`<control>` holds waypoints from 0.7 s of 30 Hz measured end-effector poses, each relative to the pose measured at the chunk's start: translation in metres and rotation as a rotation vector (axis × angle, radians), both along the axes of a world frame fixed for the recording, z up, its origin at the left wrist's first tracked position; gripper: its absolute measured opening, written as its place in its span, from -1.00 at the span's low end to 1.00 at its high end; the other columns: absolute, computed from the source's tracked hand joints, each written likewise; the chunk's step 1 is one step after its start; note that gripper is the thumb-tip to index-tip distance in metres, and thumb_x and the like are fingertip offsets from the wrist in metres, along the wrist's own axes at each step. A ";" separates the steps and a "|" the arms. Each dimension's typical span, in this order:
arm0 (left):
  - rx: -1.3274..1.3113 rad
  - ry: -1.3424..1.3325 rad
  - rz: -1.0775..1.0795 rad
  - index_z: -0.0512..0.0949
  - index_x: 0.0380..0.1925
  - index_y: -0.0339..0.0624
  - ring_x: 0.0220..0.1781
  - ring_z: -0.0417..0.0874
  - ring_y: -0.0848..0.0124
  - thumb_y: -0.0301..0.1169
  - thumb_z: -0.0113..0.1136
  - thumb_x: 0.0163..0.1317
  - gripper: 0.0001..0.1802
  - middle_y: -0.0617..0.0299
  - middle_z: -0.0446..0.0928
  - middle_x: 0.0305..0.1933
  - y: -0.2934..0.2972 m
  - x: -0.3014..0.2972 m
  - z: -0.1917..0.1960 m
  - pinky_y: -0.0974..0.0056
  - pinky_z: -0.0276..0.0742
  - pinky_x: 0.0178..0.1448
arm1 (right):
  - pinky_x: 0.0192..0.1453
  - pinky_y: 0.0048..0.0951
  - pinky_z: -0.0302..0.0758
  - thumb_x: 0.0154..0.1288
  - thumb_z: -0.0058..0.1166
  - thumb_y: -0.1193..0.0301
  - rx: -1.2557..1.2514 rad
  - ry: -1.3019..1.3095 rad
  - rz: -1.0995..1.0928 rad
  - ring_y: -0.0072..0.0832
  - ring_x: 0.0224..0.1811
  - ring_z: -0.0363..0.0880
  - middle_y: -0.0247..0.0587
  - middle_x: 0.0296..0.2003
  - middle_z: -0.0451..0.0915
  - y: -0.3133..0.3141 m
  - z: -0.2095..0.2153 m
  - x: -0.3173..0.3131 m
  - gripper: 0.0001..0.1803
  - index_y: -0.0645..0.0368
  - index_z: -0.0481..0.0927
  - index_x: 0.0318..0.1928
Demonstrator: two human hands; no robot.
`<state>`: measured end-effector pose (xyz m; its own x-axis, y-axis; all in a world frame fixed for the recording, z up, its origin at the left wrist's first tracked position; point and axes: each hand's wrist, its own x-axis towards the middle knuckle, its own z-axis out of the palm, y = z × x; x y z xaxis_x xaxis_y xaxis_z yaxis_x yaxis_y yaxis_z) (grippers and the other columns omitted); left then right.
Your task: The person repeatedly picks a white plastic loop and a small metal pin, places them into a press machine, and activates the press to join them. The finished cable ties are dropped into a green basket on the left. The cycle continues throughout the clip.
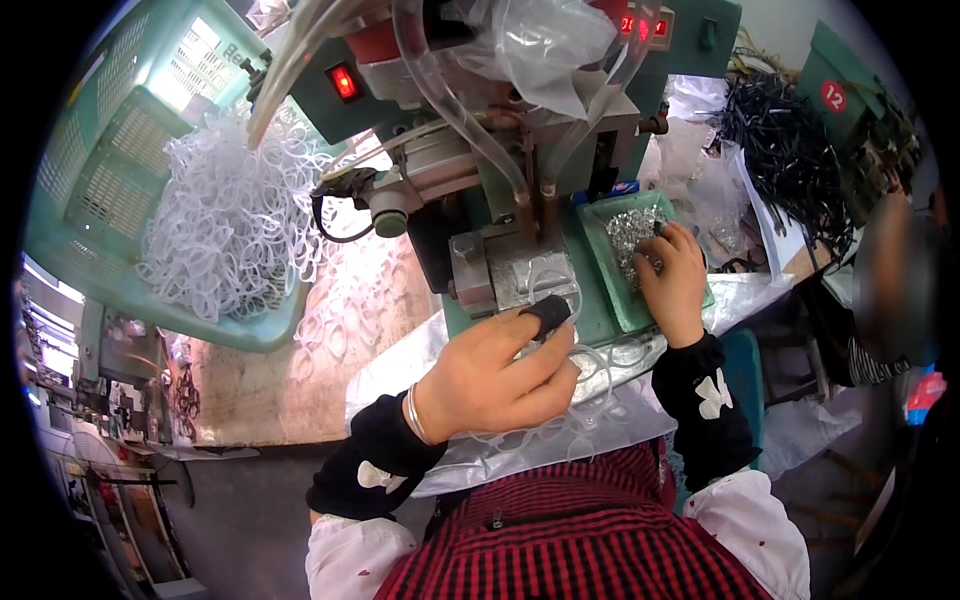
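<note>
Work is looking mid-cycle: the left hand (500, 378) is narrowing around one clear loop (577, 291) at the machine (440, 168), near the worktop's (265, 400) front edge. The right hand (676, 282) is dipping into a green tray (628, 312) holding metal bits (624, 232); its grip I cannot tell, fingertips being partly hidden. More loops (225, 215) are filling a green basket (255, 336) along the worktop's left side, probably awaiting handling.

1. Sticker (833, 96): round and red, with a white two-digit number, on the green box (822, 58) at the upper right.
2. Display (655, 28): glowing red digits on the green machine (708, 38), partly behind a clear tube (612, 88).
3. Basket (78, 218): a few dark characters by its upper rim, too unclear to read.
</note>
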<state>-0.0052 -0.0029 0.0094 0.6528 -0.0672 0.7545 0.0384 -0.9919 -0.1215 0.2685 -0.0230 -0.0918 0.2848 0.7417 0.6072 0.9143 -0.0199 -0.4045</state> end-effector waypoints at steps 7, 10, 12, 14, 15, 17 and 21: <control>-0.106 -0.066 0.010 0.59 -0.25 -0.18 -0.32 0.64 0.14 -0.47 0.41 -0.05 -0.69 0.01 0.66 -0.08 -0.005 -0.002 -0.010 0.14 0.64 -0.23 | 0.02 -0.21 0.53 0.18 0.24 0.45 0.030 0.251 0.020 -0.07 -0.10 0.65 -0.03 -0.20 0.69 0.022 0.010 -0.003 -0.87 0.20 0.69 -0.26; -0.386 -0.145 0.069 0.60 -0.21 -0.17 -0.26 0.65 0.11 -0.46 0.43 -0.07 -0.64 0.04 0.65 -0.09 -0.027 -0.004 -0.026 0.05 0.64 -0.03 | -0.05 -0.28 0.54 0.26 0.21 0.42 0.066 0.346 0.035 -0.10 -0.18 0.68 -0.03 -0.27 0.70 0.037 0.008 0.000 -0.84 0.22 0.70 -0.20; -0.319 -0.163 0.268 0.61 -0.16 -0.17 -0.23 0.65 0.08 -0.42 0.44 -0.04 -0.62 0.03 0.65 -0.09 -0.051 -0.027 -0.031 0.00 0.61 0.07 | -0.07 -0.37 0.54 0.29 0.21 0.41 0.087 0.425 0.016 -0.24 -0.23 0.69 -0.04 -0.28 0.71 0.025 0.018 -0.007 -0.82 0.26 0.70 -0.19; -0.269 -0.004 0.577 0.60 -0.06 -0.14 -0.14 0.68 0.10 -0.37 0.36 0.16 -0.66 0.04 0.66 -0.05 -0.065 -0.073 -0.020 0.04 0.58 0.16 | -0.08 -0.46 0.53 0.29 0.21 0.49 0.054 0.557 0.019 -0.43 -0.24 0.66 -0.14 -0.28 0.71 0.004 0.008 0.001 -0.82 0.29 0.68 -0.12; -0.211 -0.279 0.739 0.58 -0.06 -0.23 -0.05 0.66 0.15 -0.43 0.22 0.28 -0.75 0.04 0.65 -0.05 -0.067 -0.096 -0.022 0.08 0.55 0.20 | -0.08 -0.49 0.52 0.29 0.20 0.52 0.032 0.580 0.027 -0.49 -0.23 0.65 -0.19 -0.27 0.71 -0.009 0.004 0.003 -0.80 0.29 0.67 -0.09; -0.194 -0.714 0.860 0.53 -0.06 -0.44 0.06 0.62 0.23 -0.51 0.09 0.40 -0.79 0.01 0.62 0.01 -0.058 -0.131 0.000 0.14 0.48 0.27 | 0.04 -0.53 0.50 0.32 0.19 0.52 0.023 0.678 0.045 -0.56 -0.11 0.62 -0.23 -0.16 0.71 -0.027 -0.009 0.012 -0.76 0.33 0.65 -0.03; -0.267 -0.432 1.114 0.63 -0.19 -0.31 0.03 0.58 0.23 -0.51 0.20 0.30 -0.87 0.12 0.62 -0.09 0.006 -0.157 0.038 0.20 0.46 0.17 | -0.03 -0.53 0.48 0.32 0.17 0.56 0.097 0.711 0.080 -0.57 -0.16 0.60 -0.25 -0.23 0.69 -0.027 -0.009 0.008 -0.82 0.29 0.68 -0.09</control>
<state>-0.1626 0.0028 0.0474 -0.0527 0.5580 0.8282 0.8688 -0.3832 0.3135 0.2769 -0.0497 -0.1012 0.5827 0.7291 0.3589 0.4263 0.1018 -0.8989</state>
